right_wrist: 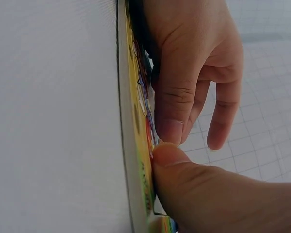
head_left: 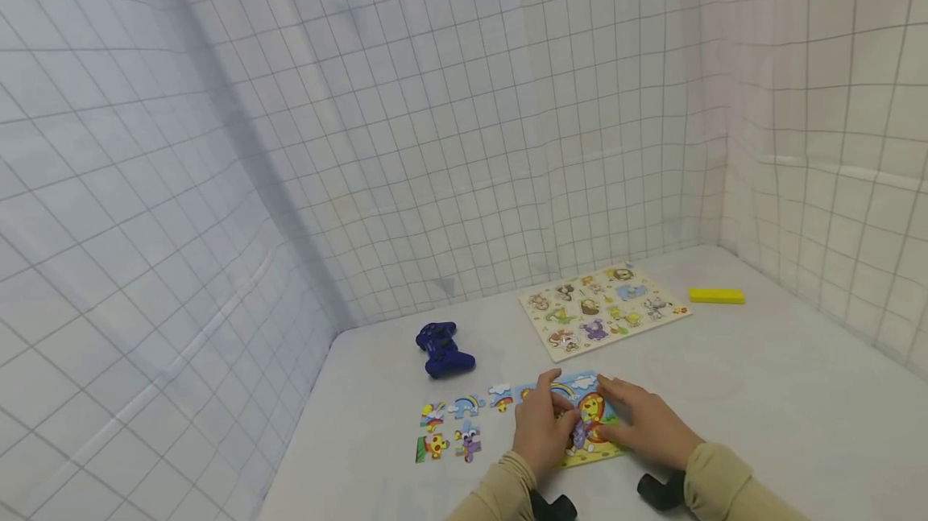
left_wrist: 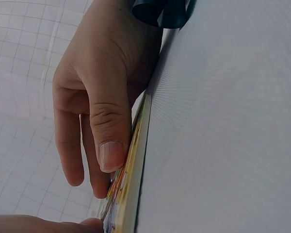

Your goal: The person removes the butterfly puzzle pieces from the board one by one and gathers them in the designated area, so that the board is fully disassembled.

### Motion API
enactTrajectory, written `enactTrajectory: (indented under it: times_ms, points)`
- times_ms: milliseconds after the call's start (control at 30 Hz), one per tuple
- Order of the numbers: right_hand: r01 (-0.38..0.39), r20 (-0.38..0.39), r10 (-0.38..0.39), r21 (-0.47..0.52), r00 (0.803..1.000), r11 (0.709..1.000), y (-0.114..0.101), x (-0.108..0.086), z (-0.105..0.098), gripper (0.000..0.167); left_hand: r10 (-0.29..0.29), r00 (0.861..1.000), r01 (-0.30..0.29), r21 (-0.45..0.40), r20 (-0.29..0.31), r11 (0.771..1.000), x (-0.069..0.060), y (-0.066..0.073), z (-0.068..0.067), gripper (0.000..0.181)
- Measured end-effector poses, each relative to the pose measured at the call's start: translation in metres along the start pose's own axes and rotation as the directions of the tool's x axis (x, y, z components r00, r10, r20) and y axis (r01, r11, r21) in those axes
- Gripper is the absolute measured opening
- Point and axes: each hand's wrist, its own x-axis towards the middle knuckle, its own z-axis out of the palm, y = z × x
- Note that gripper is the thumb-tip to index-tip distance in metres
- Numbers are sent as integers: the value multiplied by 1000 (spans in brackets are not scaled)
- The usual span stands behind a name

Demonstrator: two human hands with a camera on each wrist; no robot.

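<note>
The colourful puzzle board [head_left: 590, 456] lies flat between both hands. My left hand [head_left: 540, 432] leans over its left part, thumb and a finger close together by a purple area. My right hand [head_left: 656, 428] rests at the right side, fingers near the upper corner and thumb over the picture. In the left wrist view, the right hand [left_wrist: 102, 82] hangs over the board's edge [left_wrist: 136, 184], with part of the left hand [left_wrist: 34, 224] below. The right wrist view shows the left hand's thumb [right_wrist: 199, 53] meeting the right thumb [right_wrist: 223, 189] at the board's surface [right_wrist: 136, 145].
Several loose puzzle pieces [head_left: 467, 406] lie left of the board. A blue game controller [head_left: 442, 350] is behind them. Farther back are an animal picture board [head_left: 609, 308] and a yellow block [head_left: 716, 295]. Gridded white cloth [head_left: 464, 118] surrounds the table.
</note>
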Motion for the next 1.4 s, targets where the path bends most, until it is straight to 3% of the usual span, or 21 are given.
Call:
enactTrajectory:
  times_ms: [267, 533, 867, 1067, 1400]
  points:
    - [-4, 4, 4, 13, 1000, 1000, 3, 5, 3, 85, 21, 999, -20, 2, -36, 1000, 0, 0, -1, 68]
    - [-15, 13, 15, 25, 1000, 1000, 0, 3, 4, 85, 5, 999, -5, 11, -51, 1000, -3, 0, -3, 70]
    - [-7, 15, 6, 22, 1000, 1000, -2, 2, 5, 86, 18, 998, -19, -14, -58, 1000, -9, -4, -16, 68]
    - [-40, 17, 40, 21, 999, 999, 0, 1, 5, 82, 54, 993, -51, 32, -102, 998, -18, -17, -33, 65]
    - [-56, 25, 56, -4, 998, 998, 2, -1, 1, 83, -34, 984, 56, 121, -176, 991, -40, -56, -86, 59]
